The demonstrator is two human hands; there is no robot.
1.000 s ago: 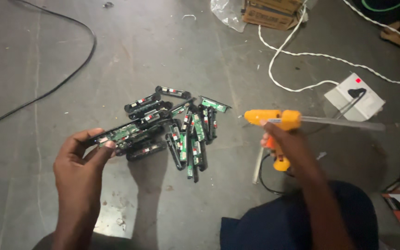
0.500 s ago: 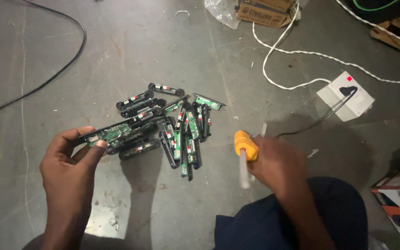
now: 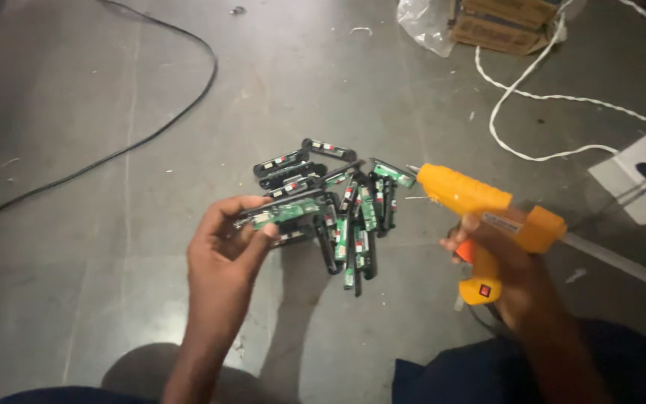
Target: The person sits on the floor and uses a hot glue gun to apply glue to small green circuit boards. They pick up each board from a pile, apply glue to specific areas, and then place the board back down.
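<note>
Bare floor point(image 3: 114, 247) lies left; circuit-board pile point(image 3: 345, 217) blocks the middle.

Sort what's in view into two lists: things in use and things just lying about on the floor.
In use:
- left hand holding one green circuit board strip
- right hand gripping the orange glue gun
- pile of circuit board strips on the floor

Lying about:
- black cable
- white cord
- white power socket
- cardboard box
- clear plastic bag
</note>
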